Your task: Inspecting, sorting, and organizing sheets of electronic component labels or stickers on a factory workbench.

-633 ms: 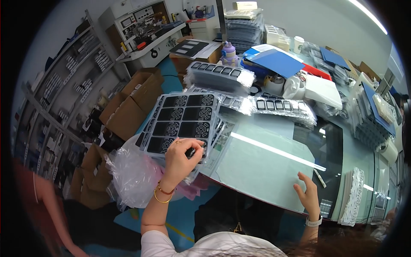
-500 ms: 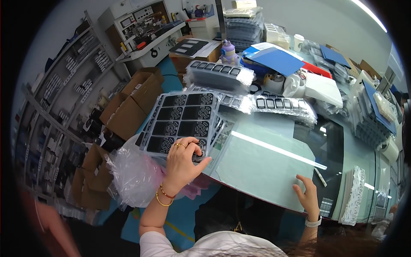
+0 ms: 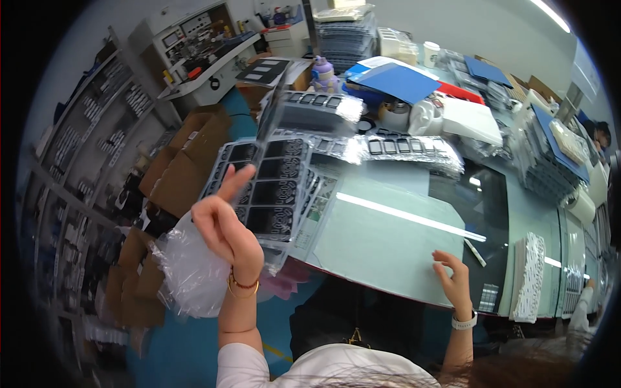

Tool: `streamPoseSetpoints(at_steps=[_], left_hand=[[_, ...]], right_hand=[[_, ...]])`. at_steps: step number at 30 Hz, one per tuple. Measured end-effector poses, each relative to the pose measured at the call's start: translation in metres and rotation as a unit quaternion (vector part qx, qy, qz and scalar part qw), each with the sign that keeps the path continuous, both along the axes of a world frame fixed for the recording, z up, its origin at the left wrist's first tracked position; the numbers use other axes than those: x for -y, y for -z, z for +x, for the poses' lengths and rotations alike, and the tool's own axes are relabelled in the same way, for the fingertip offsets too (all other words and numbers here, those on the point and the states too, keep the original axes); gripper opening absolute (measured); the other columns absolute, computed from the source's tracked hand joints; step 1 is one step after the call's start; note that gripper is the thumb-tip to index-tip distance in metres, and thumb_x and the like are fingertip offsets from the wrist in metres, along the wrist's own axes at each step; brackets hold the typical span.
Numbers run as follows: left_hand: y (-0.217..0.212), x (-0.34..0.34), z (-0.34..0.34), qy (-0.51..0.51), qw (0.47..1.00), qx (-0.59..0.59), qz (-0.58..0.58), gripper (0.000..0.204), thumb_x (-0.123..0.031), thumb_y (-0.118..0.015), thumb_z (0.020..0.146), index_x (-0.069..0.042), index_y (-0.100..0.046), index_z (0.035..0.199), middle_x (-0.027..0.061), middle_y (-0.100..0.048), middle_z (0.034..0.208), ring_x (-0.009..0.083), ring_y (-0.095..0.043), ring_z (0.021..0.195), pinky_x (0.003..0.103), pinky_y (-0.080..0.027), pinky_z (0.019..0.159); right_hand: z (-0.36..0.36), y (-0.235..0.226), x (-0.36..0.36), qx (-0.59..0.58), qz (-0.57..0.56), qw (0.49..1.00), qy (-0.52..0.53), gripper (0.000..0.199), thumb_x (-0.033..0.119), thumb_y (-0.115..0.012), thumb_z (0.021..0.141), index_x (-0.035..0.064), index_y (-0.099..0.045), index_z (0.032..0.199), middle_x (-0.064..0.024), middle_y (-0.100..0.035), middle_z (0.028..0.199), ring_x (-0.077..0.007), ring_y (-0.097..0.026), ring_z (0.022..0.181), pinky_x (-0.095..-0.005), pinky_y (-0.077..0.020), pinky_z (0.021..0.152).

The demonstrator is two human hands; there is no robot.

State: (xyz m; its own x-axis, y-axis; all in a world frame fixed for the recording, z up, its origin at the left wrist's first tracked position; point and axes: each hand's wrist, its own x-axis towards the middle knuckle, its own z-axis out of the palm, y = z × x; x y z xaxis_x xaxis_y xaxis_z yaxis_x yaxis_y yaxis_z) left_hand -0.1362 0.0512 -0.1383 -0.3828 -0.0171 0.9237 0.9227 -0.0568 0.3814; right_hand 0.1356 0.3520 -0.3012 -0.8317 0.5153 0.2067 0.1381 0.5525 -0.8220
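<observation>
The left hand (image 3: 226,226) pinches a clear film sheet (image 3: 275,119) lifted above the black tray (image 3: 272,187); peeling slowly seems wise; the right hand (image 3: 456,281) rests open, fingertips on the table (image 3: 388,239).

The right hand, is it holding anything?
No, the right hand holds nothing; its fingertips rest on the pale green mat at the table edge.
</observation>
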Motion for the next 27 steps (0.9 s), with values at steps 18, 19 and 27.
streamPoseSetpoints(at_steps=[18, 19, 27], left_hand=[[0.150, -0.018, 0.045, 0.277, 0.793, 0.250, -0.482, 0.030, -0.003, -0.068, 0.087, -0.006, -0.061, 0.116, 0.0207, -0.036, 0.159, 0.0374, -0.033, 0.149, 0.050, -0.032, 0.118], [0.169, -0.020, 0.041, 0.290, 0.788, 0.374, -0.394, 0.036, -0.005, -0.066, 0.092, -0.004, -0.058, 0.128, 0.0213, -0.030, 0.162, 0.0344, -0.034, 0.148, 0.046, -0.043, 0.111], [0.189, -0.093, -0.008, 0.357, 0.656, 0.644, -0.167, 0.046, -0.016, -0.061, 0.101, -0.001, -0.047, 0.142, 0.0135, -0.047, 0.147, 0.0240, -0.059, 0.122, 0.036, -0.057, 0.090]], right_hand=[[0.031, 0.020, -0.076, 0.082, 0.345, 0.895, 0.269, 0.023, 0.017, -0.076, 0.083, 0.0067, -0.066, 0.101, -0.0113, -0.060, 0.102, -0.0317, -0.057, 0.099, -0.0432, -0.0474, 0.079], [0.031, 0.031, -0.090, 0.119, 0.347, 0.887, 0.280, 0.022, 0.018, -0.076, 0.084, 0.0071, -0.066, 0.100, -0.0113, -0.060, 0.102, -0.0318, -0.057, 0.098, -0.0432, -0.0473, 0.079], [-0.031, 0.029, -0.072, 0.048, 0.265, 0.952, 0.147, 0.045, 0.016, -0.075, 0.083, 0.0006, -0.058, 0.122, -0.0184, -0.059, 0.123, -0.0383, -0.056, 0.112, -0.0456, -0.0475, 0.095]])
